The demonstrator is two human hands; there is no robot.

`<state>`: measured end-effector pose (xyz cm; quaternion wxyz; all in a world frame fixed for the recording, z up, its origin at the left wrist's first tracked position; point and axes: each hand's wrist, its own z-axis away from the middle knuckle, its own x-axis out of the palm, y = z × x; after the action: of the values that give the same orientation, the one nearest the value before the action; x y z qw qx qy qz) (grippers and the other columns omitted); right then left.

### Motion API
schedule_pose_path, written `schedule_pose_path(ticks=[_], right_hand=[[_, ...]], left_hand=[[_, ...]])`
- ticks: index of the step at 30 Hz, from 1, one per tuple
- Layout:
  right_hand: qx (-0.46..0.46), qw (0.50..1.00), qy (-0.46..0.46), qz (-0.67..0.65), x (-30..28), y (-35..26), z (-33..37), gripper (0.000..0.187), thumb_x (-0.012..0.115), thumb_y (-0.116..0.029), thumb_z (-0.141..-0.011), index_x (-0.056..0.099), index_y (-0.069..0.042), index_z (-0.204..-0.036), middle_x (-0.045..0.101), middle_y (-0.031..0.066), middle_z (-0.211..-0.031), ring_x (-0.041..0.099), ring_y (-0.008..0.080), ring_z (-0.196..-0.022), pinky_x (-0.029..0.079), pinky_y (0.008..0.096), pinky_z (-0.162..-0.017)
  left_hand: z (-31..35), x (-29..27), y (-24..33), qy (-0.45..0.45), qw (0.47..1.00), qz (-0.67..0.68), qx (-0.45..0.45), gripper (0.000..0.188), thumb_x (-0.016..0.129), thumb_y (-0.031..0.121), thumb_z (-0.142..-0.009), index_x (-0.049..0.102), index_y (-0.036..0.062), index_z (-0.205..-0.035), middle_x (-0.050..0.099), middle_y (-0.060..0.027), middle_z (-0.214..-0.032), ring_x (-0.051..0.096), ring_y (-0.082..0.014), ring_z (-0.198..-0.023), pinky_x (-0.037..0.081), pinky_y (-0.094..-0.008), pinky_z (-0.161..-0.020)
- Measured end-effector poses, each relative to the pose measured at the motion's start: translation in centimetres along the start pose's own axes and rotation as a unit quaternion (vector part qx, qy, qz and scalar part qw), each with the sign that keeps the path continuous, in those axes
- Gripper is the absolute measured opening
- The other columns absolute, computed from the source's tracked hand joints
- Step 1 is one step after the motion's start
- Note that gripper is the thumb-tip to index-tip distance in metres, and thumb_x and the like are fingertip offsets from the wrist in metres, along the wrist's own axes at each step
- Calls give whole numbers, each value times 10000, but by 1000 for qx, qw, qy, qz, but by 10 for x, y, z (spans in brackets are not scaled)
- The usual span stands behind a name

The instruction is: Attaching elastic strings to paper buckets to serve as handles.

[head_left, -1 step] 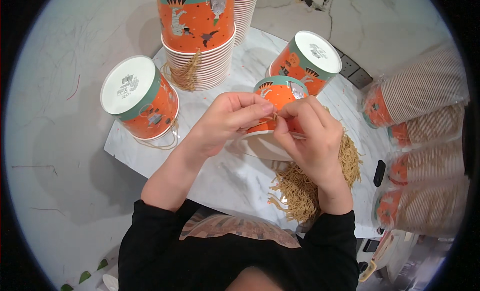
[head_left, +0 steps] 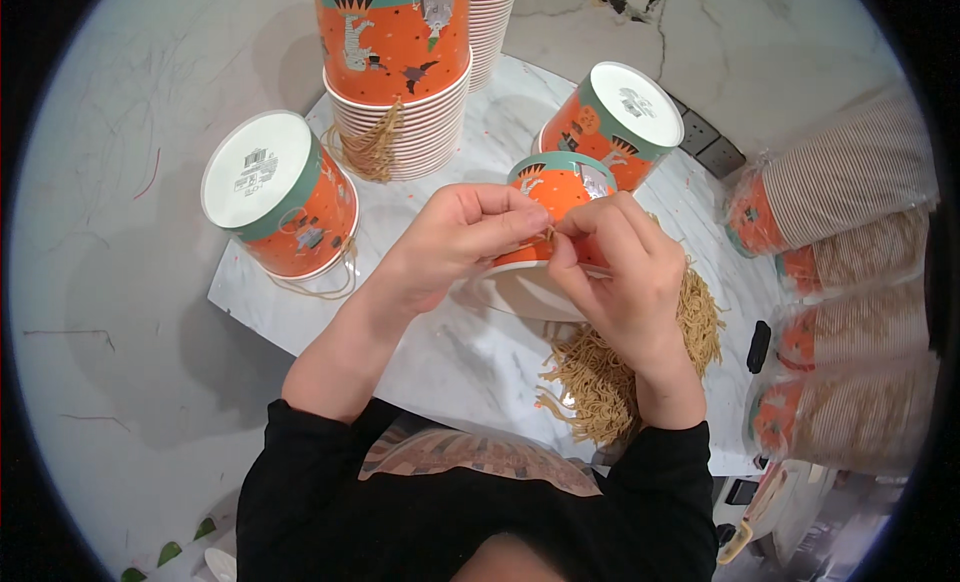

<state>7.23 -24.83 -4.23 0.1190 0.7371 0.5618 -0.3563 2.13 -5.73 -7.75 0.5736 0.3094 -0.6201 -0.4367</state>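
Cord pile: a heap of tan twisted cords (head_left: 620, 367) lies on the white marble slab (head_left: 440, 352) nearest the person, partly under the right wrist.
Right hand: the right hand (head_left: 620, 272) is curled, thumb and forefinger pinched together on a thin cord end at the bucket's side; the other fingers are folded in.
Left hand: the left hand (head_left: 455, 242) wraps the near side of the bucket, its fingertips meeting the right hand's pinch; it is closed on the bucket wall and cord.
Held bucket: an orange paper bucket with a teal band (head_left: 555, 187) lies tilted between both hands, above the slab's middle.
Loose buckets: one upturned bucket (head_left: 285, 197) stands at left with a cord loop beneath it, another (head_left: 615, 117) just behind the hands.
Stack: a tall nested stack of buckets (head_left: 400, 72) stands farthest, cords dangling from its rims.
Sleeved stacks: wrapped bucket stacks (head_left: 850, 282) lie at right.
Risk: the thin cord could slip from the pinch, or the soft wall could dent under the left hand's grip.
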Motion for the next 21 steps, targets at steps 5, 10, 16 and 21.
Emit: schedule_pose_path(ticks=[5,10,16,21], right_hand=[[11,999,-15,-41,0,-1,-1,216,773,3,-722,640,-52,-883,614,50,-776,650,213,-628,518,326,-538],[40,997,-30,-59,1,-2,-1,186,782,-37,-754,650,-55,-884,630,55,-785,653,215,-632,520,322,-539],[65,993,-82,-53,-5,-2,-2,146,779,-95,-802,653,-67,-870,640,48,-786,653,221,-664,521,334,-563],[63,994,-77,-40,-7,-5,-3,132,767,-80,-799,650,-70,-860,639,43,-787,651,222,-695,519,339,-581]], left_hand=[[0,-5,-4,-28,999,21,17,201,652,176,-1005,697,-9,-1068,712,-33,-1011,664,-56,-940,523,-188,-804],[0,-5,-6,-49,997,42,41,210,620,180,-1027,673,-12,-1091,701,-35,-1029,650,-54,-951,525,-198,-804],[-3,-2,-8,-21,998,20,51,191,591,224,-1043,662,48,-1057,619,70,-905,491,17,-769,375,-166,-656],[-4,-6,-9,-27,997,23,75,173,591,209,-1042,660,50,-1046,619,65,-901,502,9,-772,393,-165,-672]])
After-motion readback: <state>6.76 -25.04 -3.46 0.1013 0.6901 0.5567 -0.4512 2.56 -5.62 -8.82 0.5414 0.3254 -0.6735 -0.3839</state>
